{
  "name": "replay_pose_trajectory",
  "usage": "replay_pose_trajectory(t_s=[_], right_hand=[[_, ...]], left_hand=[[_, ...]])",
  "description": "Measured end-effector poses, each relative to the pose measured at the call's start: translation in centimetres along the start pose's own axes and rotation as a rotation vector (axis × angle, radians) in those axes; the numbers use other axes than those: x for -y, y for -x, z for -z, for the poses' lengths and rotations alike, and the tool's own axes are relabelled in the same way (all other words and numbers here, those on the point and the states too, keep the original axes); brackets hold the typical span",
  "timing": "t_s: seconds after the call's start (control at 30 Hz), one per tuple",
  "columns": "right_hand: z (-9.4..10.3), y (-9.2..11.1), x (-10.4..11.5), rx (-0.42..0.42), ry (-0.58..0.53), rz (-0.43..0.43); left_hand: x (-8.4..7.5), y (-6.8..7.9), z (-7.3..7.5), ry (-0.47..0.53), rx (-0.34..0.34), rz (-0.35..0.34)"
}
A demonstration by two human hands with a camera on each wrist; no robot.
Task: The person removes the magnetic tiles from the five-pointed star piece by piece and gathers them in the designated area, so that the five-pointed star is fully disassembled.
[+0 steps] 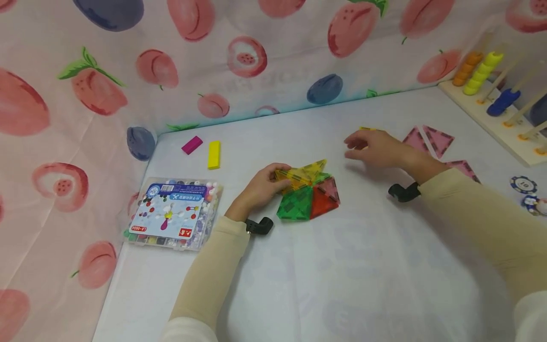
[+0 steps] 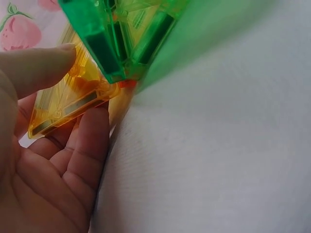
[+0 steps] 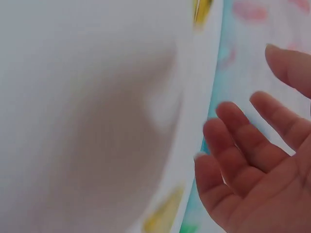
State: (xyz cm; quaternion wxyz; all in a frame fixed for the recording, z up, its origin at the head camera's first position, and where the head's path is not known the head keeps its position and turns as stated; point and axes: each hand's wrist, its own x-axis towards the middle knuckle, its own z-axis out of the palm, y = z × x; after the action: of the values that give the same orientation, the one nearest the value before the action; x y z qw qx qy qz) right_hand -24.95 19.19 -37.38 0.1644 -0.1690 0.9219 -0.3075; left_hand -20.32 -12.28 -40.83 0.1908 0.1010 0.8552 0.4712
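Translucent triangular magnetic tiles form a joined cluster in the middle of the table, with green (image 1: pixel 296 204), red (image 1: pixel 323 203) and pink (image 1: pixel 330 188) pieces. Yellow magnetic tiles (image 1: pixel 304 175) stand tilted at its left and back. My left hand (image 1: pixel 261 189) pinches a yellow tile between thumb and fingers; the left wrist view shows this tile (image 2: pixel 80 104) beside a green tile (image 2: pixel 95 41). My right hand (image 1: pixel 378 149) hovers over the table to the right, fingers loosely bent, palm bare in the right wrist view. Behind it another yellow tile (image 1: pixel 371 128) is mostly hidden.
Pink triangular tiles (image 1: pixel 438 140) lie beyond the right forearm. A bead-stacking board (image 1: pixel 487 114) and poker chips (image 1: pixel 523 184) are at far right. Leftward sit a plastic box of beads (image 1: pixel 168 209), a yellow block (image 1: pixel 214 155) and a magenta block (image 1: pixel 192 145). Fruit-print cloth (image 1: pixel 273 85) hangs behind.
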Motion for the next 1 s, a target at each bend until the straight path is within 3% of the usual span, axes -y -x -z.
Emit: replay_pose_trajectory(t_s=[0.17, 0.33, 0.5, 0.83, 1.0], right_hand=[[-3.2, -0.2, 2.3, 0.056, -0.060, 0.080], [-4.9, -0.4, 3.0, 0.073, -0.145, 0.098], [-5.6, -0.6, 4.3, 0.045, -0.213, 0.106], [-6.5, -1.3, 5.7, 0.043, -0.132, 0.061], [-6.3, -1.6, 5.8, -0.026, -0.158, 0.042]], left_hand=[[0.1, 0.0, 0.1, 0.006, -0.009, 0.005], [0.2, -0.2, -0.1, 0.020, -0.006, -0.004], [0.2, -0.2, -0.1, 0.030, -0.004, 0.001], [0.2, -0.1, -0.1, 0.042, 0.009, -0.003], [0.2, 0.0, -0.1, 0.021, -0.004, 0.010]])
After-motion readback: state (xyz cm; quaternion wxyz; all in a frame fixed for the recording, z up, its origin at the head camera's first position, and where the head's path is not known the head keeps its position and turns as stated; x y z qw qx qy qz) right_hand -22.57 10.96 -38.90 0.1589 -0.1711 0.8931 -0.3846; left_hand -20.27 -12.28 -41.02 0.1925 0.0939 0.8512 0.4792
